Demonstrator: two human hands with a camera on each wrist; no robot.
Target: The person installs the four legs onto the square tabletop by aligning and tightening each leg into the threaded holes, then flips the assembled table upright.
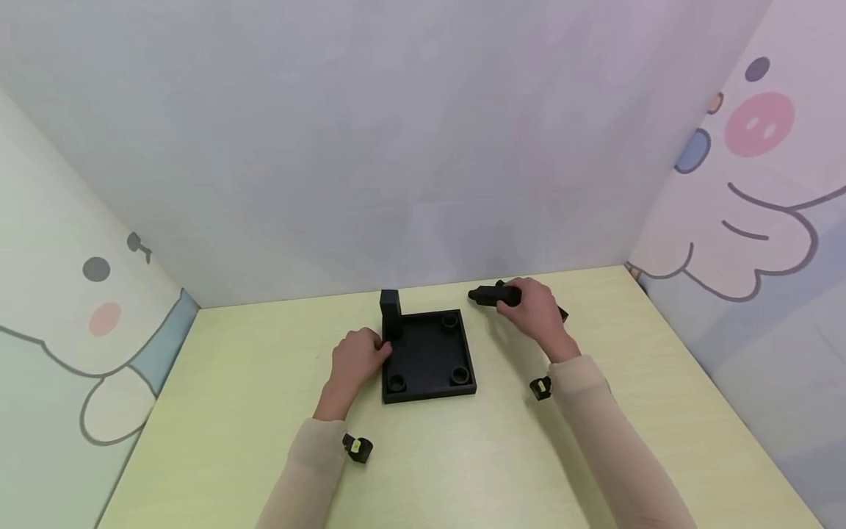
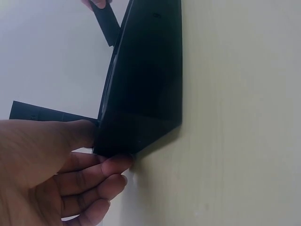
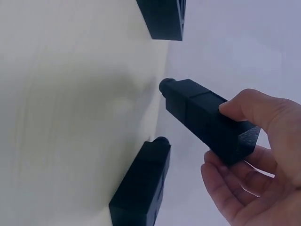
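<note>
A black square tray-like panel (image 1: 429, 356) with raised edges lies on the table; round sockets show at three of its corners. At its far left corner a black block-shaped leg (image 1: 390, 305) stands upright. My left hand (image 1: 357, 358) grips the panel's left edge, thumb at the rim and fingers against the outer side. To the right of the panel, my right hand (image 1: 534, 312) pinches a second black leg (image 3: 207, 117) between thumb and fingers, its round peg pointing left toward the panel. Another black leg (image 3: 141, 183) lies on the table beside that hand, partly hidden behind it in the head view.
The pale yellow table (image 1: 264, 367) ends at a grey back wall (image 1: 410, 147). Side walls with cartoon animals (image 1: 760, 162) stand left and right. Small black wrist cameras are strapped by both sleeves.
</note>
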